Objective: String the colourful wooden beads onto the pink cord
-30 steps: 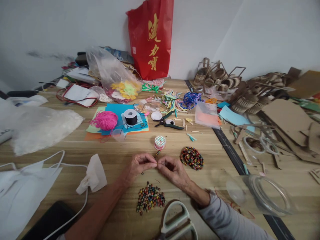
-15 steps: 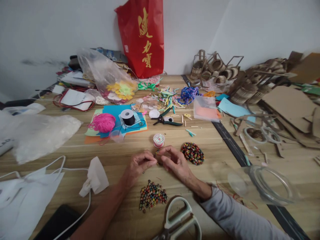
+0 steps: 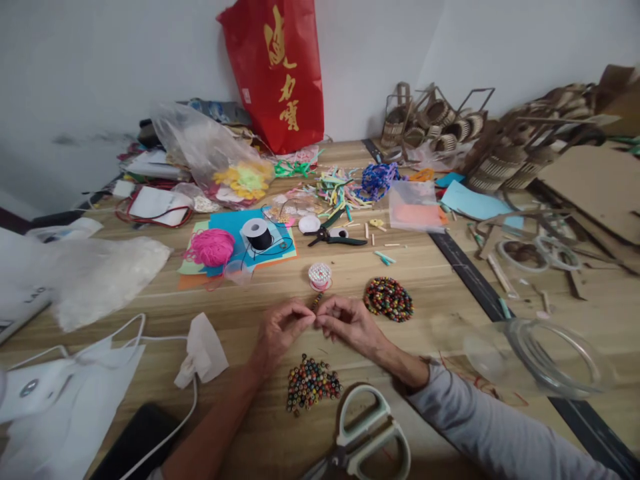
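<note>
Fingertips of the right hand (image 3: 353,327) are closing back in on the left hand (image 3: 280,333), after standing slightly parted from it half a second earlier. Across the table (image 3: 410,267), everything is sitting at a slightly different place in the view, which is probably the head camera shifting, not the things.

Both grips are staying narrow, thumb against forefinger. At the left, the pinch appears to be holding the near end of a short beaded strand (image 3: 317,302); at the right, the tips are meeting too, but whatever they may be pinching is too small to make out. The strand is running just beyond the fingertips, toward a spool (image 3: 320,275) that is standing near them.

With the tips meeting again, the work seems to be returning to fine handling at the strand's end, and the strand is looking short beside the supply at hand. Loose beads (image 3: 313,385) are lying heaped on the near side of the hands, and a coil of strung beads (image 3: 389,299) is resting to the right, apart from the fingers. Scissors (image 3: 338,458) are waiting at the near edge, untouched by either hand.
</note>
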`<control>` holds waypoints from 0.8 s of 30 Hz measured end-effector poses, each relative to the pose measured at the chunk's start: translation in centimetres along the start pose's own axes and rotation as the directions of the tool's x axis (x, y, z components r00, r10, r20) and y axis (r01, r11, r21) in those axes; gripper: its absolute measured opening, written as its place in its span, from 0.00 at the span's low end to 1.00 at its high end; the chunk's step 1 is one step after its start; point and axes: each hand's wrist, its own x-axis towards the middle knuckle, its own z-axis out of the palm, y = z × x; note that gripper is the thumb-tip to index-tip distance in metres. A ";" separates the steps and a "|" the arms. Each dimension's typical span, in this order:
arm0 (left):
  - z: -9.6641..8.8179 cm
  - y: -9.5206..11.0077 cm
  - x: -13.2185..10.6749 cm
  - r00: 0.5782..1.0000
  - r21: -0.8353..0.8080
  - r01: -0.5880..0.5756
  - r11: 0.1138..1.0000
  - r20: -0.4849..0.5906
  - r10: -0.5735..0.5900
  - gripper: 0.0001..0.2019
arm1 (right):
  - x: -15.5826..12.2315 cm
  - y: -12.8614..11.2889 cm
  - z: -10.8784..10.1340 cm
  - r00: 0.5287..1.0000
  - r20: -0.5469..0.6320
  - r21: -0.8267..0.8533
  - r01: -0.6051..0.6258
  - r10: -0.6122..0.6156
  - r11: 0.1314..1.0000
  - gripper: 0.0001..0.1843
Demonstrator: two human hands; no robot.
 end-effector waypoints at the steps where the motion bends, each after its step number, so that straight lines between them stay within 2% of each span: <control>1: 0.0 0.1 0.0 1.000 0.038 0.018 0.999 0.002 -0.018 0.06 | 0.0 0.0 0.0 1.000 0.000 -0.002 0.001 -0.001 1.000 0.17; 4: -0.3 0.5 0.0 0.997 0.178 0.076 0.981 0.012 -0.079 0.08 | 0.0 -0.1 -0.1 1.000 -0.010 -0.001 0.014 -0.014 1.000 0.17; 6: -1.1 1.0 0.1 0.991 0.303 0.111 0.946 0.040 -0.129 0.08 | 0.1 -0.1 -0.1 0.998 -0.057 0.008 0.041 -0.041 0.999 0.17; 7: -1.6 1.3 0.2 0.981 0.391 0.123 0.912 0.094 -0.173 0.08 | 0.1 -0.1 -0.1 0.994 -0.090 0.018 0.057 -0.055 0.998 0.17; 9: -2.8 1.8 0.3 0.934 0.547 0.126 0.828 0.215 -0.284 0.06 | 0.3 -0.2 -0.2 0.985 -0.154 0.049 0.083 -0.075 0.995 0.18; 12: -4.1 2.3 0.2 0.882 0.694 0.080 0.716 0.285 -0.375 0.05 | 0.5 -0.2 -0.2 0.975 -0.210 0.095 0.100 -0.078 0.990 0.19; 19: -4.0 2.4 0.0 0.860 0.770 -0.049 0.637 0.357 -0.365 0.08 | 0.6 -0.3 -0.5 0.962 -0.268 0.111 0.085 -0.052 0.990 0.20; 24: -3.6 2.2 0.3 0.881 0.747 -0.053 0.662 0.348 -0.322 0.07 | 0.6 -0.4 -0.5 0.959 -0.267 0.065 0.114 -0.092 0.991 0.20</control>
